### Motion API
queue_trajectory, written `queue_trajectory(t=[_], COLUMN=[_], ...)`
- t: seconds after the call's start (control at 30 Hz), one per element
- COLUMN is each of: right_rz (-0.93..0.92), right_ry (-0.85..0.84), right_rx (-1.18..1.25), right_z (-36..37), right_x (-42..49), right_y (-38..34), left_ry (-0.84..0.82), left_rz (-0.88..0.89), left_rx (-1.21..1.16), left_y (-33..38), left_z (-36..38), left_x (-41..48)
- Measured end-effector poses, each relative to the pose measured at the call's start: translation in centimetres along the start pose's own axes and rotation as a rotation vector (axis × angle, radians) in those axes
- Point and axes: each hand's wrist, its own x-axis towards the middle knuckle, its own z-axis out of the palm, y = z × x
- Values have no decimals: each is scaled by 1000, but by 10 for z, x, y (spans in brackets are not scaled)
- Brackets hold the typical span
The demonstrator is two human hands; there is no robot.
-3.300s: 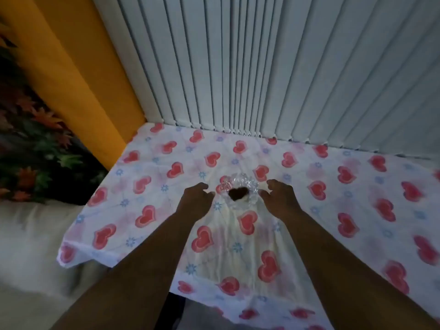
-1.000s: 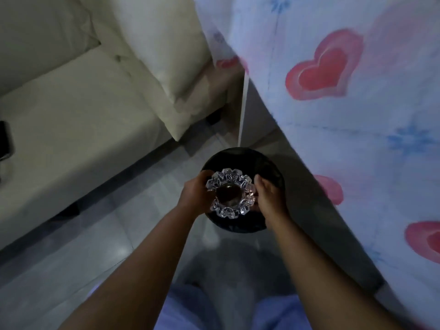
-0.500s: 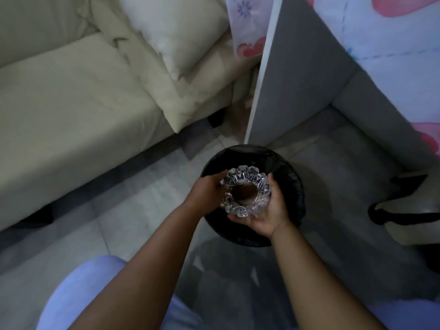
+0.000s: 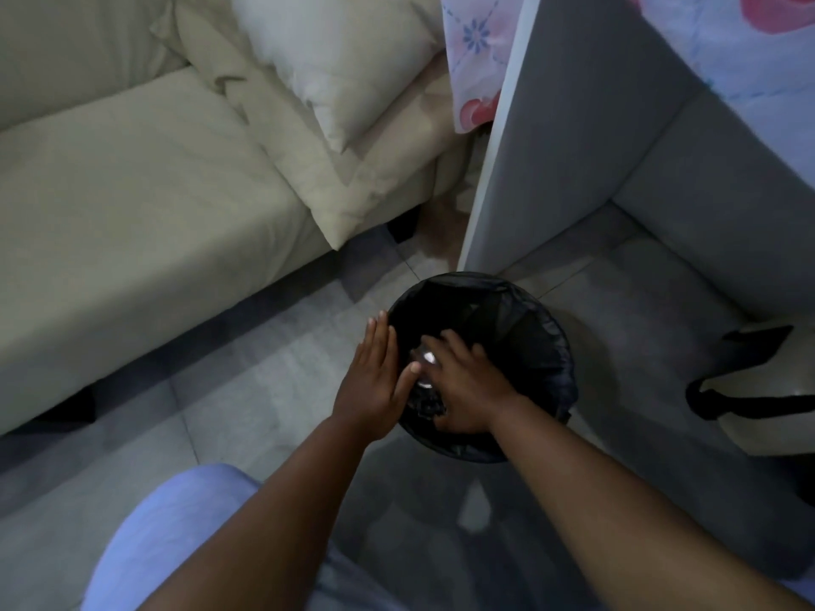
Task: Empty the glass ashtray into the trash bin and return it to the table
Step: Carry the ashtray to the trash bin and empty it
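Note:
The glass ashtray (image 4: pixel 424 368) is turned over above the mouth of the round black trash bin (image 4: pixel 536 341) on the floor. Only a small shiny part of it shows between my hands. My right hand (image 4: pixel 463 381) covers and grips it from above, palm down, inside the bin's rim. My left hand (image 4: pixel 375 377) is flat with fingers straight, its thumb touching the ashtray's left side at the bin's left rim. The table (image 4: pixel 573 138) with its heart-print cloth (image 4: pixel 474 59) rises at the upper right.
A cream sofa (image 4: pixel 132 191) with pillows (image 4: pixel 335 59) fills the left. A pale bag with black straps (image 4: pixel 758 390) lies on the tiled floor at the right. My knee in light blue cloth (image 4: pixel 176 522) is at the bottom.
The ashtray was lifted from the table and carried over the bin. In the last half second my right hand flipped it upside down into the bin's mouth, and my left hand flattened beside it.

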Motion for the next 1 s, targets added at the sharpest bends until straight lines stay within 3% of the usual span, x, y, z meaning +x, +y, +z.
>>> queue_trajectory(t=[0.07,0.17,0.3,0.4,0.53,0.63,0.77,0.83,0.9,1.0], right_rz=[-21,141,-2,125,0,143,32,90,249,593], right_ry=[1,104,43,135,63,101,91,153,291,432], right_rx=[10,60,39,85,45,136,135,176,383,1058], right_z=[0,0,5,5,8,10,13,13,14,2], right_x=[2,1,-1,-3,-1,-5,-9,-12,-14,-15], right_y=[-5,-8,-12,-12,-14,-18,-21,-19,-16,-10], left_ry=[23,43,61,66,72,68,76,68,87,105], left_rz=[2,-2,-11,-9,-24,-17,-51,-43,-34,-22], left_rx=[18,42,73,82,87,84,83,90,90,96], left_y=[-1,0,-7,-5,-4,-3,-3,-2,2,6], left_z=[5,10,11,11,12,12,11,8,5,1], left_x=[-3,-3,-5,-4,-4,-2,-4,-3,-1,-1])
